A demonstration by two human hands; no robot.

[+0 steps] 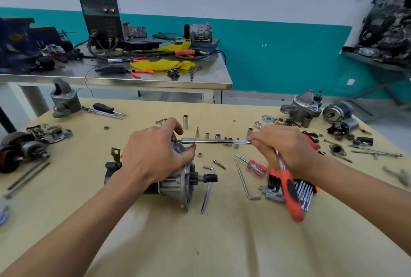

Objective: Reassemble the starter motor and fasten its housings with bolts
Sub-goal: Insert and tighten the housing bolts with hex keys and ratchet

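Plainly, the silver-and-black starter motor (pixel 175 185) lies on its side near the middle of the yellow cloth-covered table (pixel 200 243), with its black pinion end pointing right. The left hand (pixel 155 152) sits over the top of it, fingers and thumb curled round the grey housing flange. I judge this keeps the round body from rolling while a bolt is driven.

The right hand (pixel 282 145) has its fingers closed round the head of the ratchet with the orange-and-black handle (pixel 291 192), fingertips on the knurled end of the long chrome extension bar (pixel 215 141). The bar runs level to the left and its tip meets the housing just beside the left thumb. The bolt itself is too small to make out. The long bar seems chosen to keep the swinging handle away from the motor.

Room for that swing looks tight on the near right. The orange holder of folding hex keys (pixel 300 190) lies directly under the handle, with the red-and-clear screwdriver (pixel 255 166) and an L-shaped steel hex key (pixel 243 182) close by. A row of small chrome sockets (pixel 218 136) stands just beyond the bar. The widest room lies on the near side, and the table's edges are well away from the motor.
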